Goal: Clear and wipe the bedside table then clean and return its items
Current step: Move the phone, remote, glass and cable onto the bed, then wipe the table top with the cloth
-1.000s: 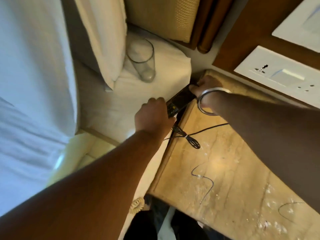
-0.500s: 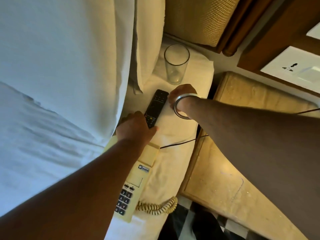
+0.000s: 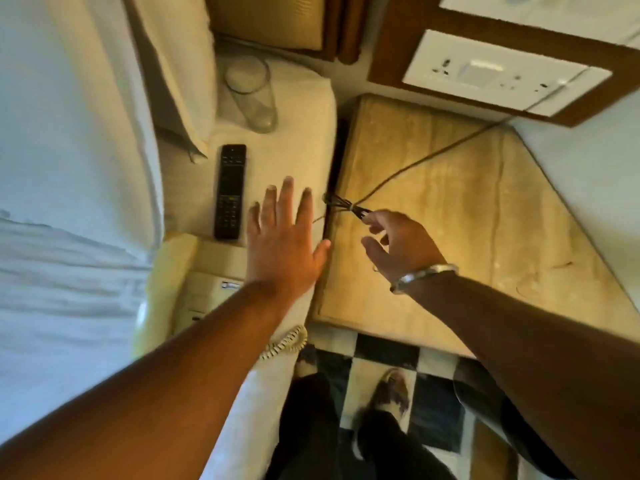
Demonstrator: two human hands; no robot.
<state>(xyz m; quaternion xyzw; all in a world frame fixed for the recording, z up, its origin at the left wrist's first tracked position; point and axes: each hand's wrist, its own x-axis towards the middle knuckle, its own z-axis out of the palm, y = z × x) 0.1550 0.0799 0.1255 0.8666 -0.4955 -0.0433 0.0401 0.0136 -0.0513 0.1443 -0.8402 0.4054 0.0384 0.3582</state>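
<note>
On the bed: one remote (image 3: 230, 192), one glass (image 3: 252, 95), one telephone (image 3: 194, 289). On the bedside table (image 3: 450, 209): one cable (image 3: 415, 164). Two hands, one bangle (image 3: 424, 277).

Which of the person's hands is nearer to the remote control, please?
Left. The left hand hovers open just right of the remote control; the right hand is farther right, over the bedside table.

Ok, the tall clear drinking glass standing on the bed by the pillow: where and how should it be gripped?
Wrap a hand around the lower wall of the tall clear drinking glass, coming from its right. It stands upright on soft white bedding with the white pillow close on its left, so a low side grip should steady it better than a rim pinch.
</note>
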